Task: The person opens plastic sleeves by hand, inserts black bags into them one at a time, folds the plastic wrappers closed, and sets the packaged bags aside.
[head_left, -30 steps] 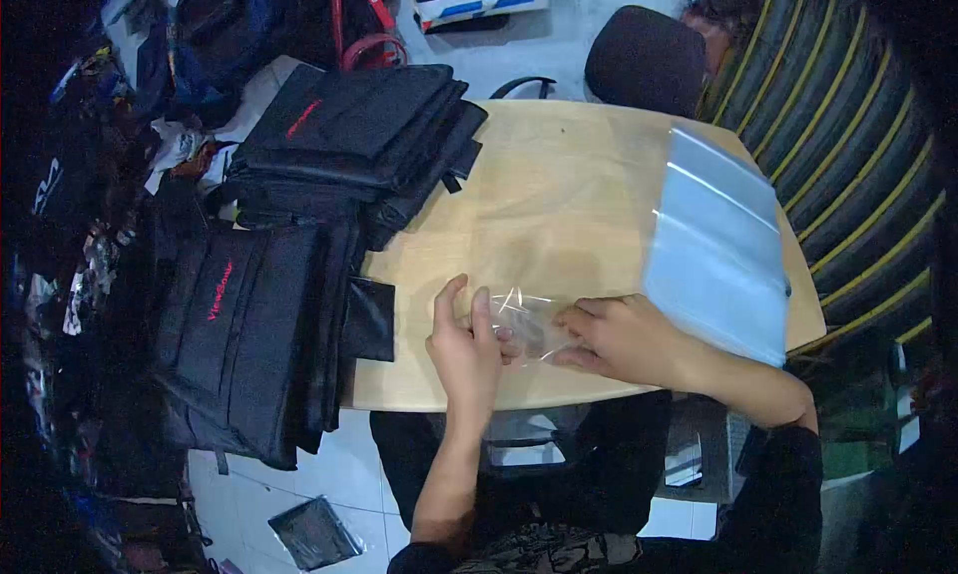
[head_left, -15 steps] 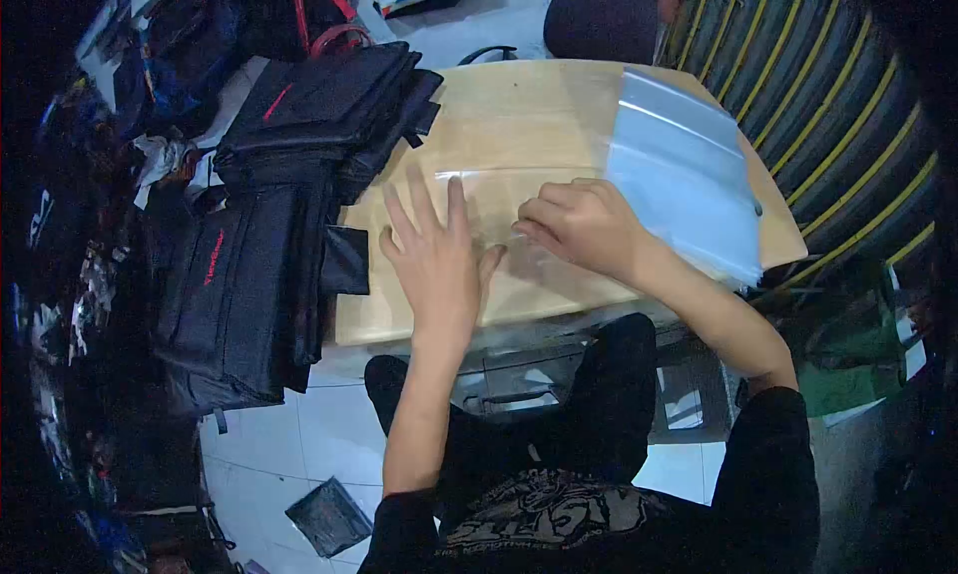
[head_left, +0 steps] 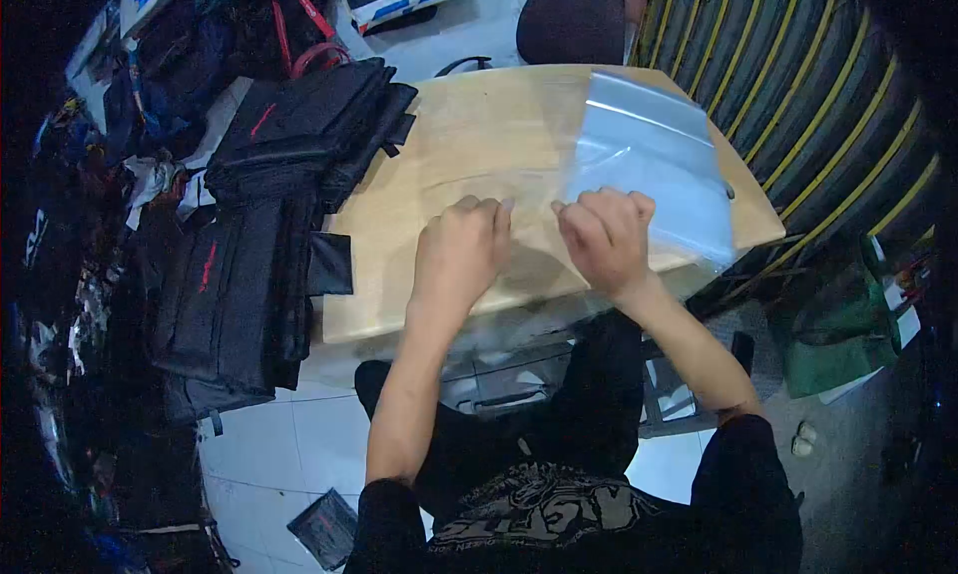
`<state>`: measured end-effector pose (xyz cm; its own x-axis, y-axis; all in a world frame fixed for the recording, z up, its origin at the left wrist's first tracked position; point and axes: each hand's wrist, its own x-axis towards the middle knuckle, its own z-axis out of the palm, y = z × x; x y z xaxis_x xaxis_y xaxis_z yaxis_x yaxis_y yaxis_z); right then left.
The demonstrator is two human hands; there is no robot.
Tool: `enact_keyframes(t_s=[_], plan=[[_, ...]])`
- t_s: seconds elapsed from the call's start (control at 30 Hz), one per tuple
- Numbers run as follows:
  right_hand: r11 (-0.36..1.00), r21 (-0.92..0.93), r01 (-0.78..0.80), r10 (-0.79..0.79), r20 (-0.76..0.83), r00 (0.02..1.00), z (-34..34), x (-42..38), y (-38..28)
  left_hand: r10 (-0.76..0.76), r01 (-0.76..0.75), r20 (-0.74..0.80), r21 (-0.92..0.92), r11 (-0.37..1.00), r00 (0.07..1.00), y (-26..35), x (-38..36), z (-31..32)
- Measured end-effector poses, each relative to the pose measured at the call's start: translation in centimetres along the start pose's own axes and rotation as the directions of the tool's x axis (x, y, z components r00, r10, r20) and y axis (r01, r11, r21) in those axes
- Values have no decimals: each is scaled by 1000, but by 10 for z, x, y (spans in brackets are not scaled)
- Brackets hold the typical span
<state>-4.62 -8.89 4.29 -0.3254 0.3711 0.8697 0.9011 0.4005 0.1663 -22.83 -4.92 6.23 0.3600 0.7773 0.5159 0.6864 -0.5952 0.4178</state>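
Note:
A thin clear plastic bag (head_left: pixel 489 182) lies over the table in front of me, its outline hard to follow against the wood. My left hand (head_left: pixel 459 253) is closed, with thumb and fingers pinched at the bag's near part. Just to the right, my right hand (head_left: pixel 607 240) is also closed, its fingers curled and pinching the plastic. A small gap separates the two hands. Beside my right hand is a stack of clear plastic bags (head_left: pixel 654 165), bluish and shiny, spread on the table's right side.
Black fabric bags with red lettering (head_left: pixel 235 285) are piled along the left edge of the wooden table (head_left: pixel 479 105). A dark chair (head_left: pixel 571 20) stands beyond it. Ribbed black material with yellow stripes (head_left: pixel 788 95) rises at the right, above a green bag (head_left: pixel 843 334).
My left hand has gone from fingers spread flat to a closed pinch. My right hand has turned and shifted slightly right, staying closed. The camera view has moved a little.

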Motion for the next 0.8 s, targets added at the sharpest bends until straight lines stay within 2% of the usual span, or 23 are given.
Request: enact_keyframes(t_s=[0.07,0.1,0.2,0.23,0.27,0.33,0.4,0.47,0.5,0.53,0.57,0.6,0.63,0.73,0.8], plan=[[964,215,160,-173,41,984,6,-15,-2,-22,22,-45,10,1000,999,4,4,-1],[970,239,44,-64,75,995,11,-10,-10,29,-29,-86,1,1000,996,6,5,-2],[973,81,-216,205,125,971,3,8,-18,141,-137,-156,31,990,978,8,4,2],[963,-58,-265,269,328,906,0,4,-16,126,-129,-178,-7,992,976,9,3,3],[943,-85,-320,322,468,823,2,1,-13,146,-145,-213,23,989,966,11,3,2],[895,-167,-413,402,704,585,7,-8,-6,192,-176,-278,80,981,941,14,3,0],[812,6,-583,389,740,549,5,-10,-1,188,-161,-358,105,981,914,15,2,7],[545,53,-837,390,867,309,-11,30,0,175,-156,-440,80,985,881,24,-1,8],[-68,137,-988,387,917,101,1,24,4,249,-228,-455,103,968,855,22,-2,13],[-439,262,-859,344,933,109,11,20,15,281,-249,-395,131,959,875,26,-5,14],[-741,327,-586,307,942,137,20,14,28,312,-273,-332,160,949,890,31,-9,13],[-923,319,-216,284,942,180,31,6,35,342,-299,-269,188,936,900,34,-13,12],[-837,489,-244,401,854,332,49,-10,33,420,-380,-239,199,904,875,28,-16,19],[-737,656,-162,601,746,286,69,-10,-2,514,-490,-229,159,857,826,31,-22,26],[-618,701,-356,670,706,227,80,10,-8,588,-555,-229,196,808,776,33,-26,26]])
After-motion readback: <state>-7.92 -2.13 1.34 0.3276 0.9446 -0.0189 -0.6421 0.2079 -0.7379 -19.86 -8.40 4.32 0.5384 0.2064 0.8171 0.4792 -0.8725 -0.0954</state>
